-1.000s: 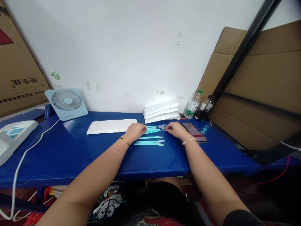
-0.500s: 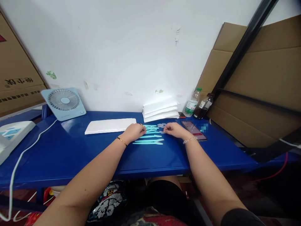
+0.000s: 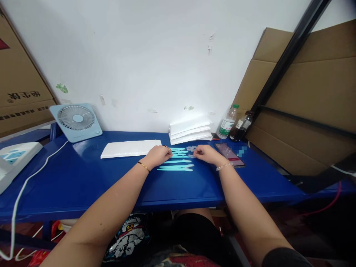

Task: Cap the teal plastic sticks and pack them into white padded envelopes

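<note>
Far L: cardboard box (image 3: pixel 26 74) leaning by the wall (image 3: pixel 133 59), dark print on it. Below it, white device (image 3: pixel 29 149) w/ blue-marked top, cut off by the frame edge, on the blue surface (image 3: pixel 80 181). Next, lt. blue fan (image 3: pixel 78 118), tilted back nr the wall, w/ white cord (image 3: pixel 36 175) running from it down the L side. Then a flat white packet (image 3: pixel 128 148), its R end just beside the left hand (image 3: pixel 158 155) – gold bracelet (image 3: pixel 144 165) on that wrist. Left fingers bunched at the L ends of the turquoise sticks (image 3: pixel 179 161); can't tell if they grip one. Sticks lie mid-surface btwn the hands, several in rows, some crossing, R ends pointing to the right hand. Behind them, stack of white sheets or packets (image 3: pixel 190 130) nr the wall. R of the sticks, few clear pcs (image 3: pixel 191 148) in a loose cluster. Right hand (image 3: pixel 207 154): fingers together, pinched on a small clear piece (image 3: pixel 191 156); beaded bracelet (image 3: pixel 224 166) on wrist. Just R of it – phone (image 3: pixel 229 154), lying flat. Behind: green-cap bottle (image 3: pixel 226 126) & dark-cap bottle (image 3: pixel 241 128), w/ dk liquid. Far R, cardbd sheets (image 3: pixel 314 89) & black post (image 3: pixel 286 55), slanted.
</note>
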Tool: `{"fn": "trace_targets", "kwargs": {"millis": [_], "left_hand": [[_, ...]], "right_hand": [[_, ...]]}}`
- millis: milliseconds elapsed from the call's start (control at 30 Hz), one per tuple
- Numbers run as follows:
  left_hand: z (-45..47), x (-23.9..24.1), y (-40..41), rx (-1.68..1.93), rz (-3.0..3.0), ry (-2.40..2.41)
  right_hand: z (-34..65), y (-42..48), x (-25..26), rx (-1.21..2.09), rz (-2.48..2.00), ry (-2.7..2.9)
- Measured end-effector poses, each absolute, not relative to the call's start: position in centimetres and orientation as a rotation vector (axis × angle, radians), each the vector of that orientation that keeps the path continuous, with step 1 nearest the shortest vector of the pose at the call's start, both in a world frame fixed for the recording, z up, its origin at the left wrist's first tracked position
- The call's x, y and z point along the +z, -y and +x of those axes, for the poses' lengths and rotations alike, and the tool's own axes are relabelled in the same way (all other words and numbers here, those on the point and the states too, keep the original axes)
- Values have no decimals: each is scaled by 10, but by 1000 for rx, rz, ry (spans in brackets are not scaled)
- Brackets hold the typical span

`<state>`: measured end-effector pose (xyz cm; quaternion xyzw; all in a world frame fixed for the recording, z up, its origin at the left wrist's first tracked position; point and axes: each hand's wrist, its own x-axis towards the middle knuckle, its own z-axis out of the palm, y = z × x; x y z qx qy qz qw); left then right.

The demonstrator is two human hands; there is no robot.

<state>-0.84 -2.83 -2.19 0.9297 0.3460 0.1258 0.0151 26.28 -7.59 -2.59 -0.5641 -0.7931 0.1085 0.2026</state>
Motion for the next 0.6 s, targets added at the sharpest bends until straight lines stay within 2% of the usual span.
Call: {"fn": "trace_targets", "kwargs": {"millis": [600], "left_hand": [[-12,-25,23,411,2834,-1050]], "right_hand": [[261,76,-28,346,-1507,2233]]}}
